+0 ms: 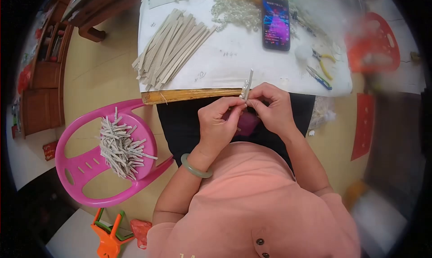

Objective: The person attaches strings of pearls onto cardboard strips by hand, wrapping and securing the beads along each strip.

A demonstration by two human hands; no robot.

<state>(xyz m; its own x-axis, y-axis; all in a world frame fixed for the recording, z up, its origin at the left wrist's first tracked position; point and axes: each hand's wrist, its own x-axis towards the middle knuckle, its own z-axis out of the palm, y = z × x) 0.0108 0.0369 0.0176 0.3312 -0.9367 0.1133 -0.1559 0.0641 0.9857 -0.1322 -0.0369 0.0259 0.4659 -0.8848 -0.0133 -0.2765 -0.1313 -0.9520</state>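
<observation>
Between my hands, just off the table's front edge, stands a narrow grey strip (250,78) with white pearl-like beads along its left side. My left hand (217,122) pinches its lower end between thumb and forefinger. My right hand (272,108) is closed at the same end, fingertips pressed close to the left ones; what exactly they grip there is too small to tell. A pile of plain grey strips (173,49) lies on the white table cover (225,67). Clear and white beads (236,10) are heaped at the back.
A phone (275,22) lies on the table with its screen lit. Yellow-handled pliers (324,62) and blue-handled pliers (319,78) rest to the right. Left of me, a pink chair (74,170) bears a heap of strips (122,145). A red chair (373,44) stands at right.
</observation>
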